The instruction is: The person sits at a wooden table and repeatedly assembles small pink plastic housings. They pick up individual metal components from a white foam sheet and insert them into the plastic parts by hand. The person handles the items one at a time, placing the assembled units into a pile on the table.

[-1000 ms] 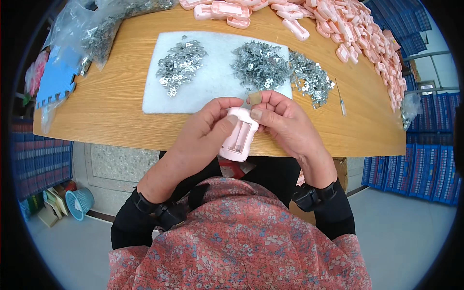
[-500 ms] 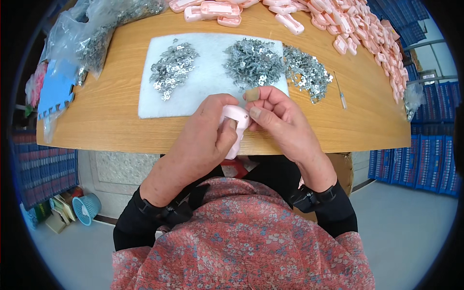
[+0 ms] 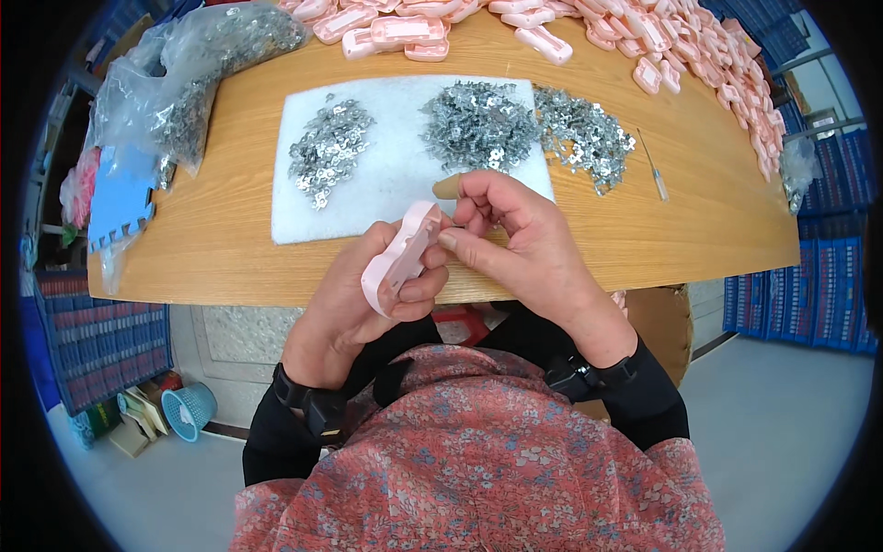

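A pink plastic shell point(image 3: 402, 262), long and waisted, is tilted on its side in my left hand point(image 3: 336, 308), whose fingers wrap round it from below. Close against the shell's upper right edge is my right hand point(image 3: 529, 244). Its thumb and curled fingers come together there; what they hold, if anything, is too small to make out. A tan finger cover point(image 3: 447, 188) sits on the right forefinger, which points away from the others. Just beyond my hands lies a white foam sheet point(image 3: 391, 189) with a left heap of small metal pieces point(image 3: 329, 147) and a larger right heap point(image 3: 480, 124).
More metal pieces point(image 3: 584, 138) lie on the wooden table point(image 3: 681, 230) beside the sheet, near a thin screwdriver point(image 3: 654, 167). Many pink shells point(image 3: 644, 32) are piled along the far and right edges. A plastic bag of metal pieces point(image 3: 179, 97) and a blue foam mat point(image 3: 122, 198) are at left.
My left hand has turned the shell onto its side and moved slightly left, its thumb no longer over the opening. My right hand has shifted left with it, staying by the shell's edge.
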`<state>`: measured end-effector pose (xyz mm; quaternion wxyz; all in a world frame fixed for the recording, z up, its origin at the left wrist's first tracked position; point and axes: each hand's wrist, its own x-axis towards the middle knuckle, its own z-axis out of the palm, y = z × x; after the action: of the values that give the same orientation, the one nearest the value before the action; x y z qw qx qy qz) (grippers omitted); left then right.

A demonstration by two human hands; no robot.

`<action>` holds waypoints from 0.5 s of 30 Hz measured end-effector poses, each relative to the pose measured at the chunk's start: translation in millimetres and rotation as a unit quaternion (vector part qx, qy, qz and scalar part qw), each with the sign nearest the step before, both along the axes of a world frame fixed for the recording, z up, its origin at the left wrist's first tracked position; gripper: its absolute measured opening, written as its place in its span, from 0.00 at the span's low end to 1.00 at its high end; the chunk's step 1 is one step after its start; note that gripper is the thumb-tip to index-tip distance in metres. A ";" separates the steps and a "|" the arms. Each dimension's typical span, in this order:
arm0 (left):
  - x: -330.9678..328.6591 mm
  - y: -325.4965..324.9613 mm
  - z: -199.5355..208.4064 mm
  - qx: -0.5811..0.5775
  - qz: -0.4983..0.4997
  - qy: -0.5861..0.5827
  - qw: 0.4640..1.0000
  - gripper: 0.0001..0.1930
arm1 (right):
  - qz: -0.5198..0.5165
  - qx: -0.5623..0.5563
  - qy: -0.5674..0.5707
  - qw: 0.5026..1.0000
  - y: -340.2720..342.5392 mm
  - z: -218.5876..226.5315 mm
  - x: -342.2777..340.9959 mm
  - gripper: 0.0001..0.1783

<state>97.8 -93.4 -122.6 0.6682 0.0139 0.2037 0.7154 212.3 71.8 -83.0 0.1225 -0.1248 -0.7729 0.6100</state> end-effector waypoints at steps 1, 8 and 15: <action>0.5 -0.5 -1.1 0.005 0.000 -0.009 1.000 0.20 | 0.007 0.012 -0.013 1.000 1.3 2.1 0.4 0.18; -0.4 1.2 -3.2 0.015 -0.012 -0.022 1.000 0.19 | 0.004 0.032 0.010 0.999 2.3 -5.7 2.0 0.18; 1.5 2.0 -3.3 0.031 -0.014 -0.054 0.998 0.19 | 0.017 -0.003 -0.042 0.999 3.2 5.5 -0.4 0.12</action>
<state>99.3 -91.4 -125.9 0.6874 -0.0012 0.1454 0.7115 211.9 75.0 -77.5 0.0789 -0.1375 -0.7776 0.6084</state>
